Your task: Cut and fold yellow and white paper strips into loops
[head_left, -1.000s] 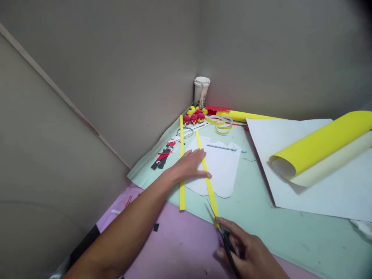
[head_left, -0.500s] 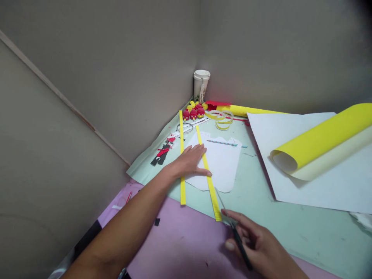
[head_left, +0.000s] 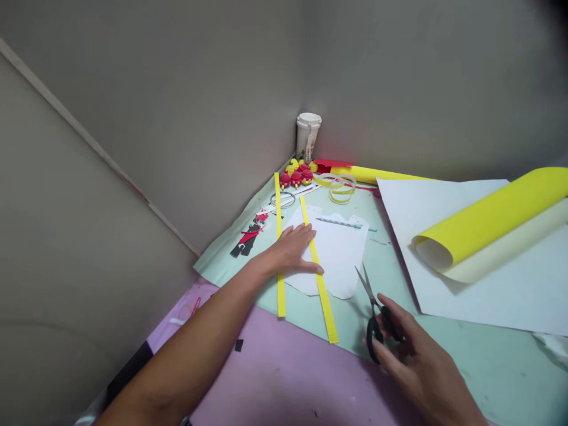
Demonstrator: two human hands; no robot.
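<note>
Since the earlier frame, our right hand (head_left: 417, 355) has carried the scissors (head_left: 374, 303) off from the near end of the right yellow strip (head_left: 327, 310), out to the near right corner of the small white sheet (head_left: 341, 260), while our left hand (head_left: 288, 251) stays put. Largest is the counter (head_left: 510, 376), green-covered, spreading on all sides of the small white sheet. To the right of that sheet we see a large white sheet (head_left: 483, 305) bearing a partly unrolled yellow roll (head_left: 497, 219). Our left hand lies over the sheet's left part, thumb spread wide from the other fingers, which press on the right yellow strip. This strip crosses the sheet and runs past its near edge; the left yellow strip (head_left: 281, 299) lies along its left side, passing under our hand. Our right fingers are wrapped around the scissors' black handles, the blades parted. Well beyond the sheet we see a white cup (head_left: 308, 136) standing upright; on its far part lies a patterned pencil (head_left: 339, 223). Smallest are the red-and-yellow balls (head_left: 296, 177) beyond it and black scraps (head_left: 243, 245) to its left.
</note>
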